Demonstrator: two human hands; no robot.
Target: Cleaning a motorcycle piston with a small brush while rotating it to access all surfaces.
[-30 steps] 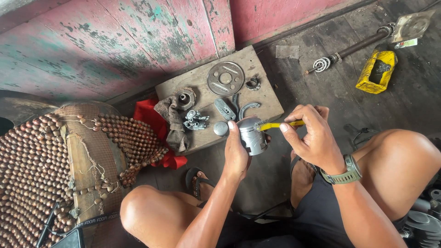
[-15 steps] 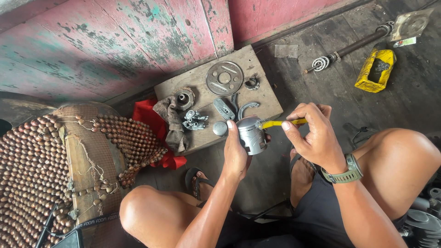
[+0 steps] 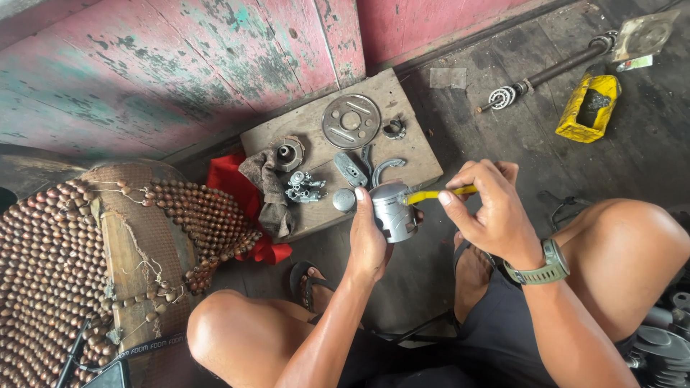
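Left hand (image 3: 370, 241) grips a grey metal cylinder (image 3: 392, 210) at frame centre; right hand (image 3: 492, 212) pinches a yellow-handled tool (image 3: 438, 193) against it. The tool could slip off the rounded metal toward the left fingers.

A wooden board (image 3: 413, 154) lies on the floor (image 3: 496, 136) before the knees, carrying a disc (image 3: 351, 121) behind a rag (image 3: 267, 188); a beaded seat mat (image 3: 65, 259) lies left.
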